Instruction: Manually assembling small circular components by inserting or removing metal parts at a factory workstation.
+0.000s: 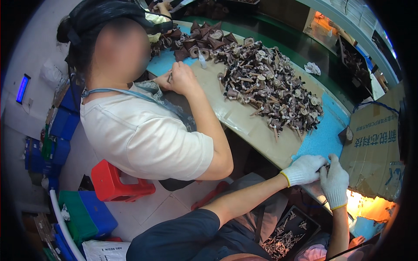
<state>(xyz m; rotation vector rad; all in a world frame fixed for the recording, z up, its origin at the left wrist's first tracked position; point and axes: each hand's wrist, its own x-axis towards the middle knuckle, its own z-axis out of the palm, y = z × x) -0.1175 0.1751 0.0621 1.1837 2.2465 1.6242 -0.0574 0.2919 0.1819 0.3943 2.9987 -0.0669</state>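
Note:
My left hand (305,169) and my right hand (334,185) both wear white knit gloves and meet at the near edge of the workbench. Their fingertips pinch a small dark part (325,165) between them, mostly hidden by the gloves. A big pile of small dark and cream parts (270,87) lies on tan cardboard sheeting (244,122) further along the bench. Below my hands, a black tray (289,232) of the same kind of parts rests at my lap.
A co-worker in a white T-shirt (143,135) sits on a red stool (115,182) to my left, bare hands (178,78) on a small piece. A printed cardboard box (374,148) stands at right. A blue mat (324,135) covers the bench. Blue and green crates (87,213) sit on the floor.

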